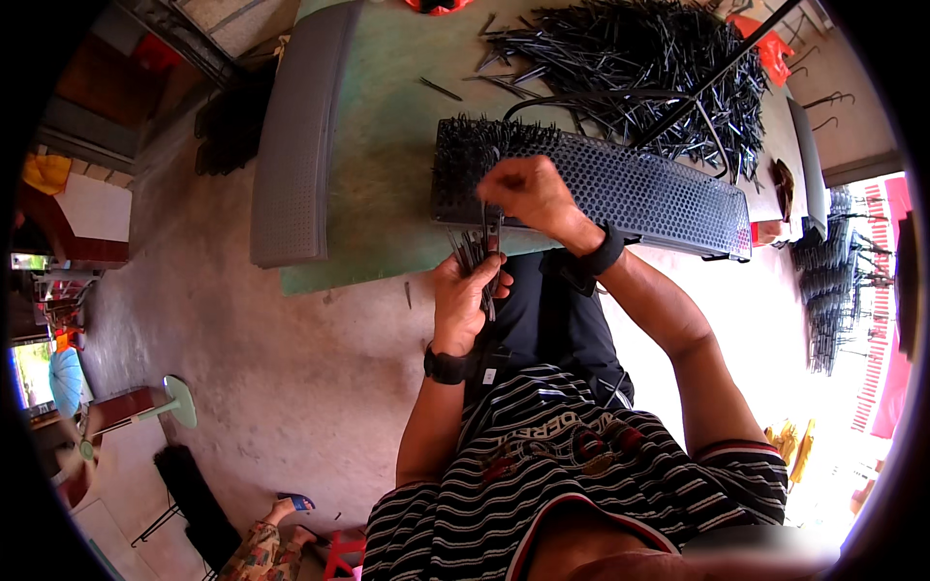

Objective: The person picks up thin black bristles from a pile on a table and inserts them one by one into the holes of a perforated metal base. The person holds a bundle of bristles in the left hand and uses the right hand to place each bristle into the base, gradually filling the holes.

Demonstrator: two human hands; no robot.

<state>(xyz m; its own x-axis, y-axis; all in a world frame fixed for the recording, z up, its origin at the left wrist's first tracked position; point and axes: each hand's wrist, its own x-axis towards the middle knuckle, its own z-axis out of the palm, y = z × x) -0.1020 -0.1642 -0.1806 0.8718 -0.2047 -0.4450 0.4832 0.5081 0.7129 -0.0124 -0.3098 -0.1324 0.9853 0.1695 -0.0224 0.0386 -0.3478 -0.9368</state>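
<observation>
My left hand (465,295) is closed round a bundle of slim dark pointed pieces (469,250), just off the front edge of the table. The pieces point up and away from me, and one longer piece stands out towards the rack. My right hand (531,196) is pinched above the left part of a long black perforated rack (639,184). What its fingers hold, if anything, is too small and dark to make out. Many similar pieces (475,145) stand upright in the holes at the rack's left end. The holes further right show no pieces.
Behind the rack lies a large heap of loose dark pieces (639,68) on the green tabletop (387,165). A grey perforated panel (300,145) lies along the table's left edge. Filled hanging racks (828,281) stand at right. A fan (179,402) and a person's leg (262,542) are lower left.
</observation>
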